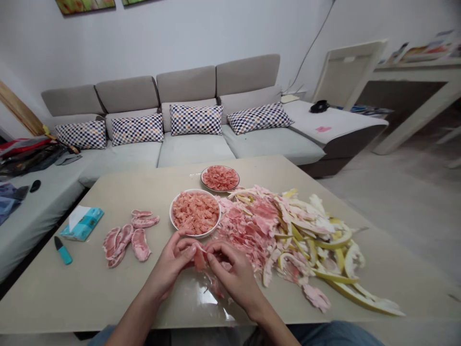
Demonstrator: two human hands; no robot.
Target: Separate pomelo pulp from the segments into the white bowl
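Between my two hands is a pink pomelo segment (200, 261), its pale membrane partly pulled from the flesh. My left hand (176, 259) pinches it from the left, close to the near rim of a white bowl (172, 222) heaped with peeled pomelo flesh (196, 211). My right hand (232, 271) grips the other side, thumb and fingers closed on the membrane. Under the hands, loose scraps hang or lie on the table; their exact shape is hidden. Several unpeeled pomelo segments (140, 245) lie to the left.
A large pile of membranes (252, 221) and yellow-green rind (336, 276) covers the table's right side. Behind the bowl stands a dark-rimmed plate (236, 185) of pomelo flesh. At left lie a tissue pack (88, 225) and a teal-handled knife (65, 254). A sofa (196, 149) runs behind the table.
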